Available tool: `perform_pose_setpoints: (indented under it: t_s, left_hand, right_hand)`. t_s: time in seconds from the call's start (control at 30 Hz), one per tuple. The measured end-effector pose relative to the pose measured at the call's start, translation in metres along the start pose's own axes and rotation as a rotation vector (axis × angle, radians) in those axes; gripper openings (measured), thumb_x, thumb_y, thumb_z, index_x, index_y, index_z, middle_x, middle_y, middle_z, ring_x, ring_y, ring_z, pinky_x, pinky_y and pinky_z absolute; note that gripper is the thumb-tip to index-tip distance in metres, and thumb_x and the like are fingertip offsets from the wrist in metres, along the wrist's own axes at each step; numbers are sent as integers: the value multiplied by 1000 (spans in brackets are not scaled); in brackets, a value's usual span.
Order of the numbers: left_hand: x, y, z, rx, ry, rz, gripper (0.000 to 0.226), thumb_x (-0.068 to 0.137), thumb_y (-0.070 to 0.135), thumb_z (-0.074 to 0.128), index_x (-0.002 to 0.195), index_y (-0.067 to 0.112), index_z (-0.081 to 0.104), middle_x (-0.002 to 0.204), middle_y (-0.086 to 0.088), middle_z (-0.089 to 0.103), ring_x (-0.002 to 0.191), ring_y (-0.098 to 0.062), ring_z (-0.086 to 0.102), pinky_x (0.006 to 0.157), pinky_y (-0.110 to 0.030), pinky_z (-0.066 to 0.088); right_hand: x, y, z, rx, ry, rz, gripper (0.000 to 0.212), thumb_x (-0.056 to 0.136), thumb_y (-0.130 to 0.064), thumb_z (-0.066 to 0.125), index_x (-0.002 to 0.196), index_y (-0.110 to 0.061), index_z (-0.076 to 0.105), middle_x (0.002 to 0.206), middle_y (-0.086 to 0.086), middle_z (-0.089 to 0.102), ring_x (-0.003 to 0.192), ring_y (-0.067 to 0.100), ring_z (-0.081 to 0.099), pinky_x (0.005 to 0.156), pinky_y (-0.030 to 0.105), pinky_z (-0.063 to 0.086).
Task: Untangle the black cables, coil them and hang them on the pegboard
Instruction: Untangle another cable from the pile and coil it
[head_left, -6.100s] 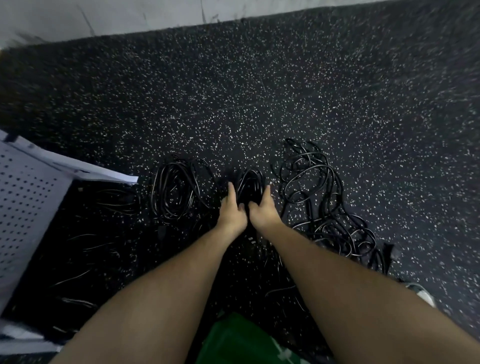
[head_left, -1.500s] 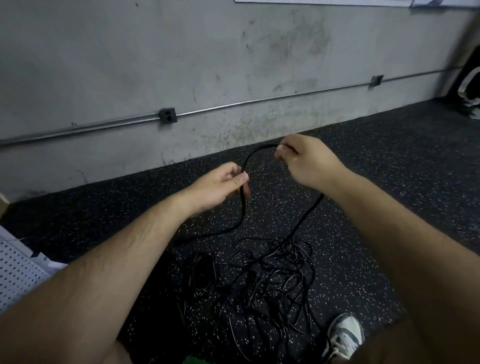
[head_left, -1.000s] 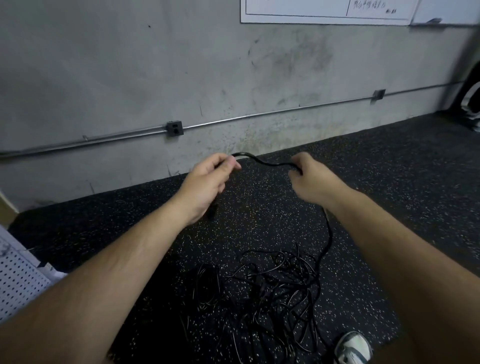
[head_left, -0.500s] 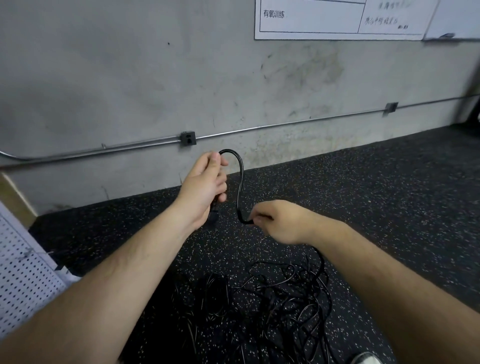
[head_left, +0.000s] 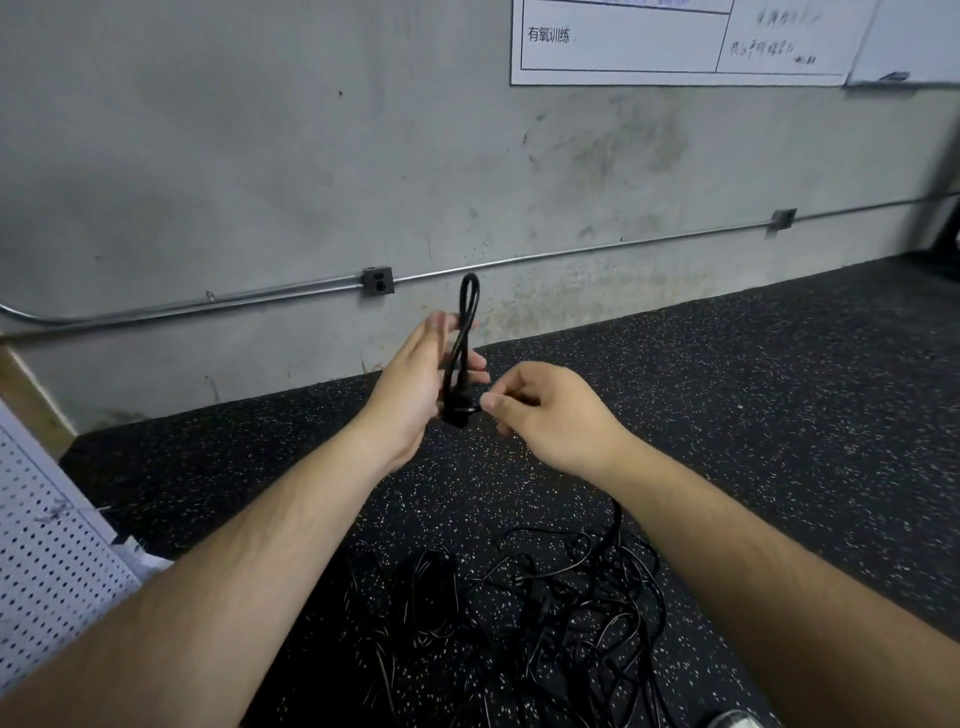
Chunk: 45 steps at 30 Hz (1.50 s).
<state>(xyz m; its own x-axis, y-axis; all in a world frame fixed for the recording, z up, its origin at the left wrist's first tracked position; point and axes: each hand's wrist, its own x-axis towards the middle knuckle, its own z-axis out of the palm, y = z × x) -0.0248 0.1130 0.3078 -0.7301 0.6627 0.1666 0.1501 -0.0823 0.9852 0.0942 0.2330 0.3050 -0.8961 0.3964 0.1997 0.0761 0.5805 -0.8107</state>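
A black cable (head_left: 466, 332) stands in a narrow upright loop in front of my chest. My left hand (head_left: 415, 387) holds the loop's lower part, with its plug end at the palm and the fingers partly straight. My right hand (head_left: 545, 410) pinches the cable just right of the plug; the cable runs down under my right forearm. It ends in a tangled pile of black cables (head_left: 519, 618) on the floor between my arms. The white pegboard (head_left: 47, 561) leans at the far left edge.
A grey concrete wall with a metal conduit (head_left: 208, 304) and an outlet box (head_left: 377, 280) runs across ahead. A white chart (head_left: 675, 47) hangs on the wall. The floor is black speckled rubber (head_left: 779, 405). A shoe tip (head_left: 730, 719) shows at the bottom right.
My right hand has come up and left to meet my left hand, folding the cable into a tighter upright loop. My view has tilted slightly up over the last second.
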Motion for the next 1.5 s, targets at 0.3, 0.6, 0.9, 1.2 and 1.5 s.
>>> perform_pose_setpoints:
  t_s: [0.3, 0.6, 0.9, 1.2, 1.5]
  left_hand:
    - [-4, -11, 4, 322, -93, 62, 29, 108, 41, 43, 111, 31, 70, 90, 2, 76, 83, -20, 73, 70, -33, 59]
    - [22, 5, -63, -66, 254, -189, 30, 110, 34, 40, 108, 13, 62, 84, -5, 64, 69, -17, 61, 47, -25, 44]
    - [9, -9, -58, 498, -19, -77, 25, 110, 30, 39, 118, 35, 62, 95, -2, 64, 79, -14, 67, 56, -24, 50]
    - [-2, -41, -22, 1000, -182, 40, 34, 106, 21, 44, 139, 29, 43, 109, 4, 43, 92, -13, 55, 79, -32, 47]
    - [-7, -38, -16, 903, -274, -82, 106, 88, 67, 62, 161, 35, -7, 163, 2, 26, 149, -21, 31, 123, -44, 27]
  right_hand:
    - [2, -4, -2, 119, 16, 32, 6, 98, -18, 65, 97, -12, 66, 73, -4, 71, 45, -3, 50, 45, 11, 35]
    - [-15, 34, -28, 12, -393, 221, 41, 102, -51, 49, 77, -20, 60, 73, -4, 63, 78, 15, 69, 101, 42, 49]
    - [13, 27, -40, 233, 110, 356, 24, 100, -34, 62, 98, -12, 72, 65, -3, 47, 52, 11, 39, 49, 25, 35]
    - [25, -12, -18, 826, 63, 336, 22, 107, -15, 49, 125, -2, 51, 86, 16, 71, 82, 34, 74, 75, 45, 63]
    - [24, -21, -11, 996, 31, 261, 29, 102, 8, 42, 129, 7, 51, 87, 15, 61, 70, 20, 60, 86, 49, 61]
